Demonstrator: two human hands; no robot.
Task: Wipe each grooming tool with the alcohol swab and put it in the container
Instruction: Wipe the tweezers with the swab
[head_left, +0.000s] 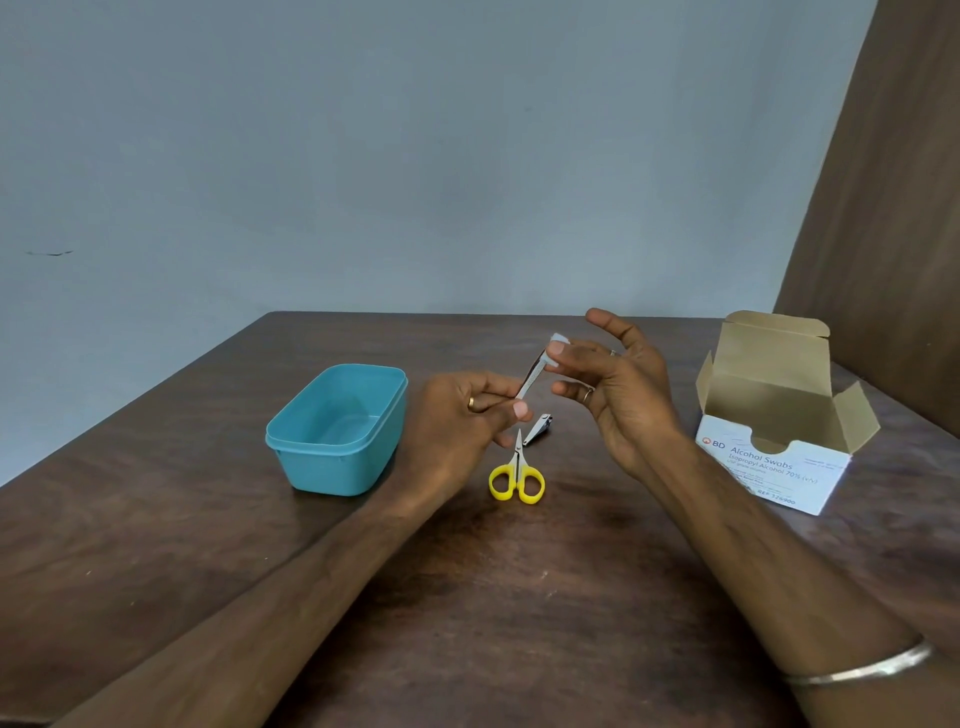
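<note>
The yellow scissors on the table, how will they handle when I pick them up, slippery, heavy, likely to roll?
The yellow scissors look small with thin metal blades, so probably light and stiff. They lie flat on the table, so rolling seems unlikely. The plastic loops should give a fair grip, though the closed blades may be slick.

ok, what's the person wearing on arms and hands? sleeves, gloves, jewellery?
No sleeves or gloves in view: both forearms are bare. The left hand has a gold-coloured ring on one finger. The right hand wears two thin silvery rings on separate fingers, and a slim silver bangle circles the right forearm. No watch or markings visible.
</note>
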